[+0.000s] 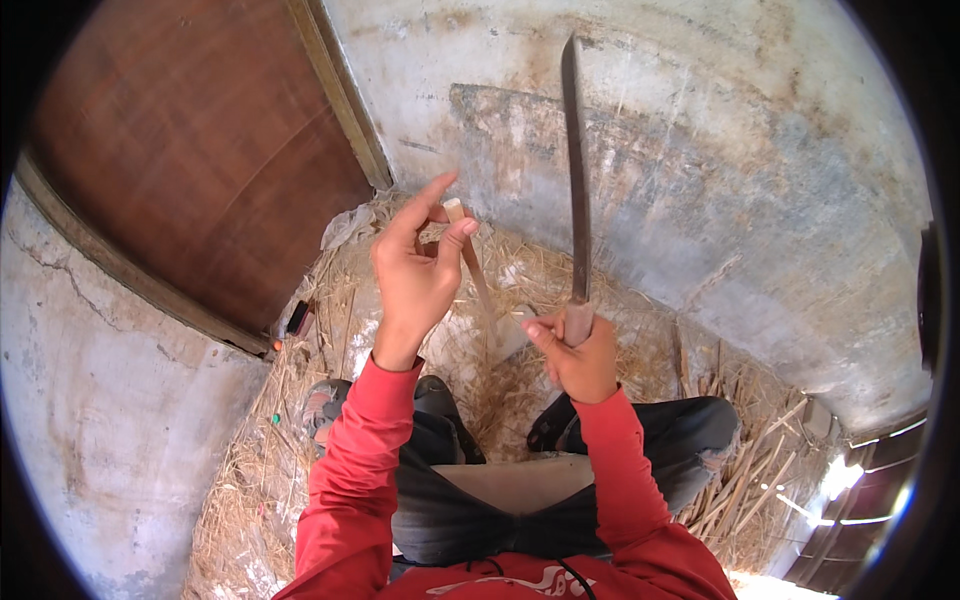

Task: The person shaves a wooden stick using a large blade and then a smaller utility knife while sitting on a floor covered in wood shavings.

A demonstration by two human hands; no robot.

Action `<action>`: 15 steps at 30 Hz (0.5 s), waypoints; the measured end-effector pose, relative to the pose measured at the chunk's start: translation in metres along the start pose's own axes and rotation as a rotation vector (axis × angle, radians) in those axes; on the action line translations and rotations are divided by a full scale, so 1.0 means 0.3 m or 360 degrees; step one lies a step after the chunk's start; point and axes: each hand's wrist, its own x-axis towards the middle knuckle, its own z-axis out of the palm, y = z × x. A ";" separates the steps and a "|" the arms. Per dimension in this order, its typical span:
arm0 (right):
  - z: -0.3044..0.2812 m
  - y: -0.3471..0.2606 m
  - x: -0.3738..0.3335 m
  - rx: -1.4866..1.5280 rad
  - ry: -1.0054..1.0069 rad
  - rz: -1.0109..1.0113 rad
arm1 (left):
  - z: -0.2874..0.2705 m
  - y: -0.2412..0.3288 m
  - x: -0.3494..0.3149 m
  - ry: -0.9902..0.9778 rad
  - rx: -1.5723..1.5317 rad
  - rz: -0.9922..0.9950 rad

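Note:
My left hand (418,265) pinches a thin wooden stick (474,262) between the thumb and the fingers, with the index finger stretched out past it. The stick's pale cut end points up, and its length slants down toward the floor, where the lower end blurs into the straw. To the right, my right hand (583,362) is closed around the wooden handle of a machete (578,190). Its long dark blade stands nearly upright, the tip high in front of the wall and apart from the stick. A pale, flat-ended piece (522,314) shows beside my right fingers; I cannot tell what it is.
Straw and shavings (260,470) cover the floor around my bent legs. Cut sticks (750,475) lie heaped at the right. A stained wall (720,190) rises ahead, with a brown door (200,170) at the left. A small dark object (298,318) lies near the door's foot.

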 end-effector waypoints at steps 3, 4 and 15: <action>-0.005 0.066 -0.053 -0.0120 -0.0018 0.0145 | -0.007 -0.088 0.020 -0.0078 0.0186 0.0313; 0.001 0.073 -0.068 -0.0070 -0.0038 0.0257 | -0.001 -0.097 0.012 -0.0075 0.0157 0.0236; -0.008 0.087 -0.200 0.0390 -0.0211 0.0686 | 0.017 -0.109 0.049 -0.0106 0.0542 0.0310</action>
